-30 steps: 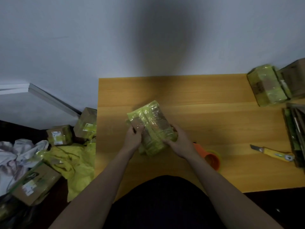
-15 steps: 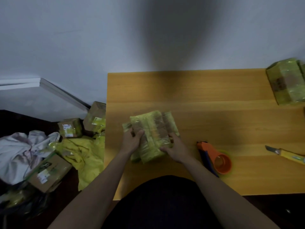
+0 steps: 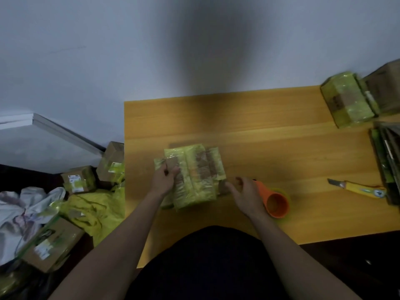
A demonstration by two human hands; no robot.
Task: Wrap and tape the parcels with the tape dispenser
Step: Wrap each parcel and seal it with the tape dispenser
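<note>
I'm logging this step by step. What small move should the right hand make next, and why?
Probably close on the orange tape dispenser. The right hand hovers open between it and the parcel, holding nothing, while the left hand grips the parcel's left end on the table, steadying it for taping.

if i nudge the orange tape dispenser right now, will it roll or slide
The tape dispenser seems to lie on its side on the table, its round roll at one end, so it may pivot rather than roll straight. Its hard-looking plastic would probably slide on the smooth wood. The right hand beside it could block it.
</note>
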